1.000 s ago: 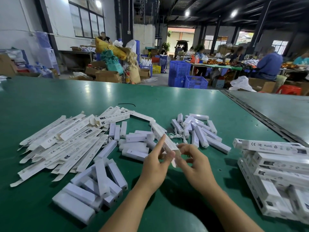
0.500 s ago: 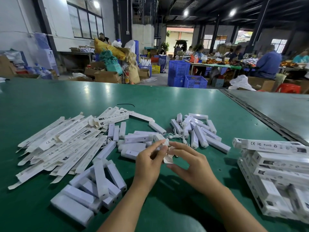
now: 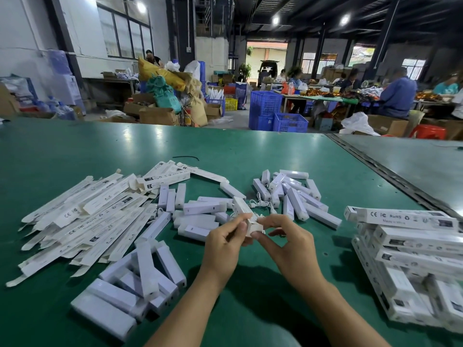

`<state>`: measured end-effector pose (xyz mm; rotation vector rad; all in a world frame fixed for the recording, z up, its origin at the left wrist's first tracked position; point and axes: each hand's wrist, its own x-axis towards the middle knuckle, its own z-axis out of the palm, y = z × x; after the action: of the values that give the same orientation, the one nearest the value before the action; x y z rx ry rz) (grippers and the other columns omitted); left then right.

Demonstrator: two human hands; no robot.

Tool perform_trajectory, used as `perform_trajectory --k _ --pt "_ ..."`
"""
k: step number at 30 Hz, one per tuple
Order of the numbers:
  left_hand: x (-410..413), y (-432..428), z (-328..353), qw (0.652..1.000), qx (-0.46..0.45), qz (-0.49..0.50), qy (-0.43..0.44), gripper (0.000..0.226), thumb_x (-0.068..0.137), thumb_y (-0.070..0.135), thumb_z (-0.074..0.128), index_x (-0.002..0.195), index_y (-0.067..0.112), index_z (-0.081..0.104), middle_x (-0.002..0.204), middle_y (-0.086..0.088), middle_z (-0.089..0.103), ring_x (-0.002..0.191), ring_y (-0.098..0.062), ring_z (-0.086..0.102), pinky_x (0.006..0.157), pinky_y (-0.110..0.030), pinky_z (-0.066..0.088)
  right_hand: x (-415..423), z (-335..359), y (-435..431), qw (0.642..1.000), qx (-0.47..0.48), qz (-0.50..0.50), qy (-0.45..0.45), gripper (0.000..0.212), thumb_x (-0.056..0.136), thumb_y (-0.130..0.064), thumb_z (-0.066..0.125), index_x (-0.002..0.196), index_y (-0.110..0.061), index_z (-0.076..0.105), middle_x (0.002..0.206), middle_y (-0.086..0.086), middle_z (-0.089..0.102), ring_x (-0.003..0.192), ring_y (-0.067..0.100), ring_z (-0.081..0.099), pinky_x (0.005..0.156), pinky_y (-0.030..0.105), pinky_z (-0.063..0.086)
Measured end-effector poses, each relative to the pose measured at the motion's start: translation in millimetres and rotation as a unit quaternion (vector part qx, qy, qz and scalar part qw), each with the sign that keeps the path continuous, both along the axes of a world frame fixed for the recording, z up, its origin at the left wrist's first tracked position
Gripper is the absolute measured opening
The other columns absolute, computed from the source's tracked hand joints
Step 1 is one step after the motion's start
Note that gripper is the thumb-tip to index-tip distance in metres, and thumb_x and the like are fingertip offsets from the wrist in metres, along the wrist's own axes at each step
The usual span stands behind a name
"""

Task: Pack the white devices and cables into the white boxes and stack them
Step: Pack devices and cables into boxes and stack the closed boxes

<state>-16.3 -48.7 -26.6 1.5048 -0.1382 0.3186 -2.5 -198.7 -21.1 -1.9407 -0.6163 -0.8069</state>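
A slim white box (image 3: pixel 244 211) is held just above the green table (image 3: pixel 250 159) at its middle, tilted with its far end pointing away. The left hand (image 3: pixel 224 242) grips its near end with curled fingers, and the right hand (image 3: pixel 290 242) pinches the same end from the other side, at what looks like the flap. I judge this to be the closing step; whether a device is inside cannot be seen. A loose white cable (image 3: pixel 261 204) lies just beyond. Next the flap needs tucking, then the box goes on the packed stack (image 3: pixel 411 246) at right. Flat unfolded boxes (image 3: pixel 95 221) lie at left, loose white devices (image 3: pixel 293 196) beyond.
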Motion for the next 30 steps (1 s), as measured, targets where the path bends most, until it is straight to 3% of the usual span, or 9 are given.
perform_trajectory --k 4,9,12,16,19,21,23,26,30 --pt "0 1 0 1.000 -0.005 -0.012 -0.006 0.027 0.099 0.015 0.057 0.105 0.037 0.072 0.090 0.009 0.077 0.077 -0.012 0.072 0.075 -0.025 0.057 1 -1 2 1.000 0.004 -0.009 -0.003 0.026 0.074 -0.010 0.084 0.096 -0.014 0.071 0.089 -0.021 0.066 0.075 -0.001 0.064 0.072 0.012 0.051" --pt "-3 2 0 0.998 -0.001 -0.068 -0.019 0.032 0.087 0.025 0.069 0.119 0.025 0.069 0.078 0.014 0.070 0.079 -0.005 0.066 0.078 -0.018 0.052 -1 2 3 1.000 0.021 0.001 -0.014 0.016 0.081 -0.008 0.076 0.096 -0.009 0.074 0.091 -0.006 0.071 0.081 0.003 0.066 0.075 0.018 0.055" --pt "-1 3 -2 0.997 0.023 -0.063 -0.031 0.033 0.084 0.025 0.072 0.117 0.029 0.070 0.078 0.015 0.070 0.076 -0.002 0.064 0.076 -0.015 0.049 -2 3 3 1.000 0.029 0.001 0.008 0.022 0.083 -0.007 0.074 0.105 -0.009 0.073 0.094 -0.006 0.072 0.084 0.002 0.067 0.077 0.014 0.053" --pt "3 3 -4 0.999 0.021 -0.039 -0.023 0.026 0.082 0.040 0.070 0.106 0.048 0.072 0.088 0.005 0.075 0.089 -0.018 0.071 0.084 -0.029 0.057 -2 5 0 1.000 0.005 0.002 -0.015 0.018 0.082 0.004 0.074 0.097 -0.006 0.074 0.095 -0.005 0.070 0.087 -0.001 0.066 0.077 0.011 0.052" --pt "4 4 -4 0.999 0.034 -0.025 -0.034 0.024 0.079 0.048 0.068 0.102 0.057 0.070 0.082 0.010 0.073 0.081 -0.010 0.068 0.080 -0.027 0.058 -3 5 1 0.999 -0.012 0.003 -0.032 0.019 0.079 0.007 0.075 0.095 -0.004 0.075 0.097 -0.001 0.071 0.087 0.002 0.067 0.078 0.015 0.054" --pt "6 5 -6 0.998 0.037 -0.029 -0.037 0.025 0.081 0.041 0.070 0.103 0.053 0.071 0.077 0.012 0.069 0.076 -0.007 0.063 0.083 -0.033 0.058 -3 6 1 0.999 -0.020 0.004 -0.030 0.024 0.079 0.007 0.075 0.100 -0.003 0.075 0.100 -0.001 0.070 0.088 0.003 0.066 0.080 0.015 0.054" --pt "6 6 -7 0.998 0.038 -0.039 -0.040 0.028 0.084 0.035 0.074 0.108 0.049 0.070 0.075 0.017 0.067 0.075 -0.002 0.061 0.081 -0.028 0.056 -3 7 0 0.999 -0.026 0.003 -0.032 0.025 0.079 0.006 0.075 0.102 -0.004 0.075 0.102 0.000 0.070 0.086 0.003 0.066 0.081 0.014 0.052" --pt "4 6 -7 0.997 0.056 -0.037 -0.045 0.040 0.078 0.055 0.074 0.116 0.052 0.064 0.080 0.021 0.069 0.082 0.005 0.063 0.082 -0.015 0.050 -2 8 -2 0.999 -0.032 -0.002 -0.042 0.020 0.079 0.003 0.076 0.097 -0.005 0.076 0.101 0.000 0.071 0.084 0.004 0.066 0.081 0.013 0.051" --pt "5 6 -9 0.996 0.072 -0.022 -0.051 0.053 0.066 0.079 0.068 0.115 0.062 0.061 0.090 0.010 0.073 0.087 0.006 0.063 0.087 -0.016 0.050 -2 9 -2 0.998 -0.037 0.001 -0.053 0.014 0.079 -0.001 0.076 0.093 -0.004 0.076 0.099 0.000 0.071 0.084 0.005 0.067 0.080 0.014 0.052"
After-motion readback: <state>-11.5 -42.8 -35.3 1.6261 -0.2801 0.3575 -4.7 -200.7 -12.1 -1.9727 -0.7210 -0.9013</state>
